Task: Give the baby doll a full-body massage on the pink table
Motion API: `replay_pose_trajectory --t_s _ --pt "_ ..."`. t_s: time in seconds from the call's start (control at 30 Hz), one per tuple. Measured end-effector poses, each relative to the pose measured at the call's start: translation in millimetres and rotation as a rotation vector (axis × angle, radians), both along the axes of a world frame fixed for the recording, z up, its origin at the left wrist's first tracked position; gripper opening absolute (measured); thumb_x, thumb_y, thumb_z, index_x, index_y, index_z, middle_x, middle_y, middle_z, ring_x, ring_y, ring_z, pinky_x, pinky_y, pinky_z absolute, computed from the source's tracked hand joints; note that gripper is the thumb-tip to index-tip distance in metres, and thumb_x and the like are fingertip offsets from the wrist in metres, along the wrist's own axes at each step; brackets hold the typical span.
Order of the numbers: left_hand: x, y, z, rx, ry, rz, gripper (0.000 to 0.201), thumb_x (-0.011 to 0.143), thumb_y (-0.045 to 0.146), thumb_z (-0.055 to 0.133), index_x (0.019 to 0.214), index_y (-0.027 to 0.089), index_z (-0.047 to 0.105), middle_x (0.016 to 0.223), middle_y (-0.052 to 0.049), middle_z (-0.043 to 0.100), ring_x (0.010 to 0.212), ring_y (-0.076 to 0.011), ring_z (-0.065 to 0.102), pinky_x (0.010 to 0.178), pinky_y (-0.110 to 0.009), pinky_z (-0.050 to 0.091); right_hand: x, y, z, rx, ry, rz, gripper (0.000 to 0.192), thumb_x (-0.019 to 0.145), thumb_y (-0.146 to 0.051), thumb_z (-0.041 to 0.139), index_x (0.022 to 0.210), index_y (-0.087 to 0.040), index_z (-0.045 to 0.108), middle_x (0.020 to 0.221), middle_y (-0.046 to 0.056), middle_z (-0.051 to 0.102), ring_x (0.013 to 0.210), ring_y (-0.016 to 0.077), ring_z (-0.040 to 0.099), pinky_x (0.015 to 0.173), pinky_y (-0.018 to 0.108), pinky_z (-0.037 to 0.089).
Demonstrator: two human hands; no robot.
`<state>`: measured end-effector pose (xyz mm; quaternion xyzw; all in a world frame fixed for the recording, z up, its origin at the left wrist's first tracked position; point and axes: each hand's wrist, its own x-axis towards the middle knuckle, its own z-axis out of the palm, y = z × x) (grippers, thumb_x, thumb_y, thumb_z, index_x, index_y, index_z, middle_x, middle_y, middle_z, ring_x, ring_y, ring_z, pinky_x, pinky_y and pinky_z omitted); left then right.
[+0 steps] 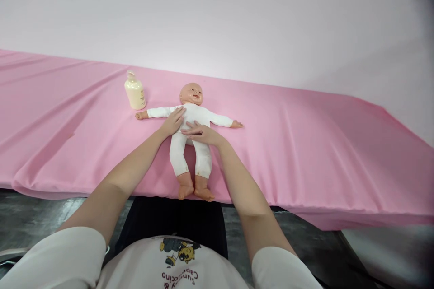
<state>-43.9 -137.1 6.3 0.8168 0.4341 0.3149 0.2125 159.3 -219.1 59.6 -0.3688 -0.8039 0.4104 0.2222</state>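
Note:
A baby doll (pixel 191 145) in a white bodysuit lies on its back on the pink sheet (pixel 305 153), arms spread, head away from me, bare feet at the near edge. My left hand (pixel 173 121) rests flat on the doll's chest, fingers together. Laid flat across the doll's belly is my right hand (pixel 200 132), fingers pointing left. Neither hand grips anything.
A cream pump bottle (pixel 134 91) stands upright on the sheet just left of the doll's head, close to its outstretched arm. The pink-covered surface runs wide to both sides; a pale wall rises behind it. Dark floor lies below the near edge.

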Motion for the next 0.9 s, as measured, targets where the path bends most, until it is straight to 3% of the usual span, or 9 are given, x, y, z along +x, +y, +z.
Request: replay_pose_trajectory --t_s 0.1,0.2,0.27,0.37,0.47,0.63,0.77,0.9 --pt "-2.3 3.1 -0.7 0.012 -0.022 0.085 0.049 0.099 0.03 0.038 0.143 0.014 0.054 0.157 -0.014 0.05 0.15 -0.0237 0.041 0.128 -0.043 0.029 4.1 0.3 3.0 -0.096 0.129 0.008 0.049 0.079 -0.071 0.068 0.098 -0.027 0.083 0.119 0.004 0.079 0.145 0.0284 0.051 0.133 0.05 0.009" --pt "-5.7 3.3 2.4 0.059 -0.04 0.183 0.036 0.096 0.025 0.043 0.123 0.014 0.063 0.133 -0.016 0.066 0.129 -0.0257 0.058 0.118 -0.042 0.041 11.7 6.0 -2.7 -0.147 0.316 -0.123 0.045 0.08 -0.065 0.069 0.065 -0.023 0.078 0.079 0.005 0.081 0.102 0.0261 0.075 0.124 0.047 0.032" --pt "-8.7 2.8 4.7 0.073 -0.054 0.25 0.025 0.094 0.022 0.044 0.104 0.017 0.066 0.114 -0.014 0.07 0.113 -0.0248 0.063 0.108 -0.04 0.048 17.6 11.6 -9.8 -0.159 0.419 -0.281 0.05 0.081 -0.062 0.067 0.05 -0.022 0.067 0.056 0.003 0.07 0.069 0.0194 0.069 0.108 0.043 0.048" --pt "-13.3 1.1 7.5 0.03 -0.042 0.317 0.019 0.093 0.024 0.046 0.08 0.021 0.059 0.087 -0.008 0.068 0.088 -0.023 0.062 0.089 -0.036 0.051 27.5 21.3 -22.2 -0.117 0.411 -0.521 0.052 0.082 -0.061 0.06 0.046 -0.023 0.056 0.045 0.0 0.056 0.051 0.0146 0.053 0.075 0.035 0.054" --pt "-15.8 -1.5 10.0 -0.036 0.0 0.35 0.032 0.094 0.035 0.05 0.064 0.023 0.046 0.068 -0.003 0.058 0.07 -0.0204 0.054 0.075 -0.034 0.045 39.0 31.1 -35.7 -0.02 0.278 -0.706 0.045 0.084 -0.056 0.056 0.053 -0.023 0.053 0.052 0.0 0.056 0.052 0.0149 0.051 0.061 0.031 0.046" --pt "-17.1 -4.1 11.9 -0.057 0.031 0.395 0.048 0.09 0.045 0.057 0.053 0.024 0.034 0.056 -0.002 0.05 0.062 -0.0189 0.049 0.067 -0.034 0.038 55.8 42.3 -55.4 0.105 0.156 -0.863 0.032 0.084 -0.046 0.05 0.064 -0.022 0.056 0.071 0.002 0.065 0.072 0.0185 0.059 0.077 0.032 0.049" --pt "-20.1 -0.3 5.5 -0.084 0.015 0.417 0.047 0.087 0.052 0.06 0.054 0.024 0.042 0.06 -0.004 0.057 0.066 -0.0215 0.055 0.068 -0.035 0.042 58.9 44.5 -63.7 0.141 0.084 -0.917 0.029 0.083 -0.041 0.046 0.061 -0.023 0.05 0.068 0.002 0.064 0.076 0.0211 0.058 0.08 0.034 0.05" --pt "-24.1 8.6 -2.7 -0.07 0.016 0.471 0.044 0.081 0.062 0.067 0.066 0.023 0.052 0.079 -0.012 0.069 0.092 -0.0322 0.065 0.084 -0.041 0.049 56.8 45.1 -68.7 0.145 0.004 -0.939 0.03 0.086 -0.04 0.043 0.063 -0.023 0.053 0.072 0.004 0.068 0.081 0.024 0.062 0.086 0.038 0.051"
